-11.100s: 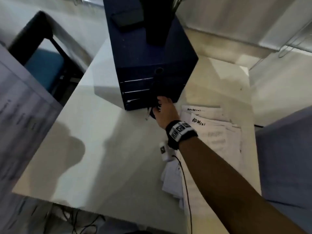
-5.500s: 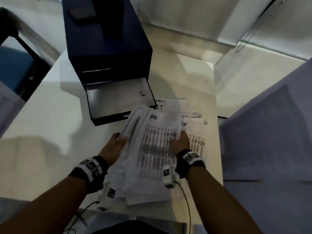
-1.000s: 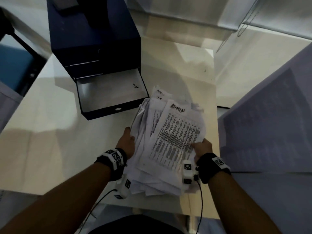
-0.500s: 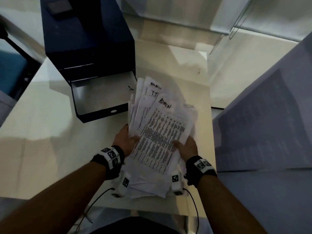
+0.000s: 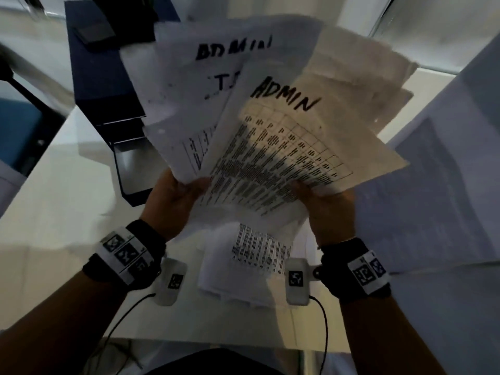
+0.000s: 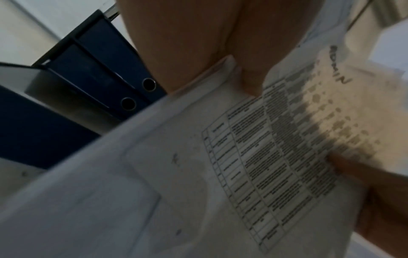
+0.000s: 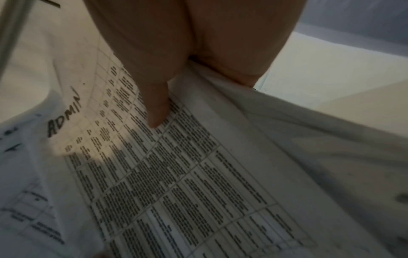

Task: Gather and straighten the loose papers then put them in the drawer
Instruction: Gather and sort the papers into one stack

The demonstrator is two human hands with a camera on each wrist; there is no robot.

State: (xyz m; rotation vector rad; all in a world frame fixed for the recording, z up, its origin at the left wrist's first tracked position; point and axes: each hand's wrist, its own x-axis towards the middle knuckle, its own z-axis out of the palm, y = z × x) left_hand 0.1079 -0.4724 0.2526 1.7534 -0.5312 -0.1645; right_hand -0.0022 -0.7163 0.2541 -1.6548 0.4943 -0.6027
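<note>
A fanned, uneven stack of papers (image 5: 270, 147) with printed tables and handwritten "ADMIN" headings is lifted off the desk and tilted up toward the camera. My left hand (image 5: 176, 198) grips its left edge, thumb on top. My right hand (image 5: 324, 204) grips the right edge, thumb pressed on the top sheet (image 7: 154, 157). The same papers (image 6: 243, 165) fill the left wrist view. The dark blue drawer unit (image 5: 102, 85) stands at the back left of the white desk (image 5: 59, 201). Its bottom drawer (image 5: 132, 171) is pulled out and partly hidden behind the papers.
A flat dark object (image 5: 94, 32) lies on top of the drawer unit. Two shut drawers with round finger holes (image 6: 137, 94) show above the pulled-out one. A chair with a blue seat (image 5: 19, 125) stands left of the desk. A pale partition (image 5: 446, 185) stands on the right.
Both hands have raised the stack off the desk and tipped it up toward the camera; it now covers much of the drawer unit. A second ago it lay lower, near the desk.
</note>
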